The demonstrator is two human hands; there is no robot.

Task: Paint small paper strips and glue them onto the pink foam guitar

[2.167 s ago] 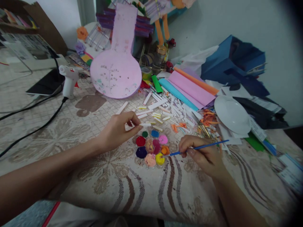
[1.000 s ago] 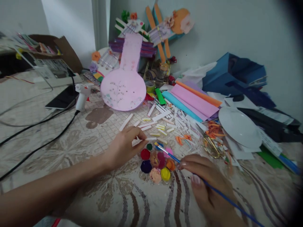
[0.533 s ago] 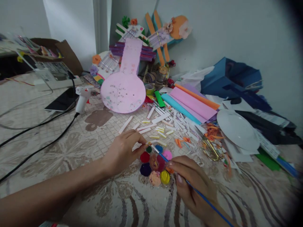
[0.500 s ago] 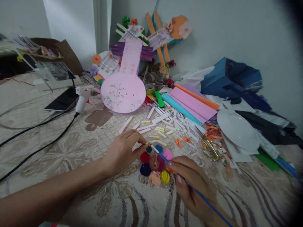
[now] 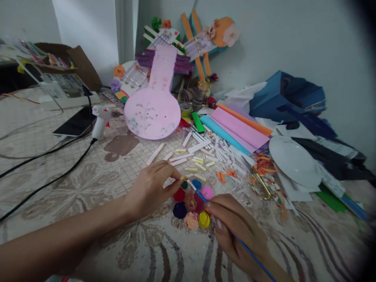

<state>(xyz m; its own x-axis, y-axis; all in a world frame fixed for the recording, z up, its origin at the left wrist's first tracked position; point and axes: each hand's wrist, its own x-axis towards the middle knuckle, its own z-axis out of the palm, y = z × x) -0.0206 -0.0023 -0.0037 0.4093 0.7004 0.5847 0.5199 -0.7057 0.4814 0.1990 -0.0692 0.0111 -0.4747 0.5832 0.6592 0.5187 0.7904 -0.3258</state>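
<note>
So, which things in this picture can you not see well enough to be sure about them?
- Small paper strip, head view: mostly covered by the left hand; its colour is unclear.
- Brush, head view: handle end is cut off by the bottom edge, its middle hidden in the right hand.
- Paint palette, head view: right pots are behind the fingers.
- Newspaper, head view: print too small.

hands (image 5: 152, 188): 2 | paintbrush (image 5: 199, 194): 1 | glue gun (image 5: 100, 119): 1 | white plate (image 5: 293, 160): 1
</note>
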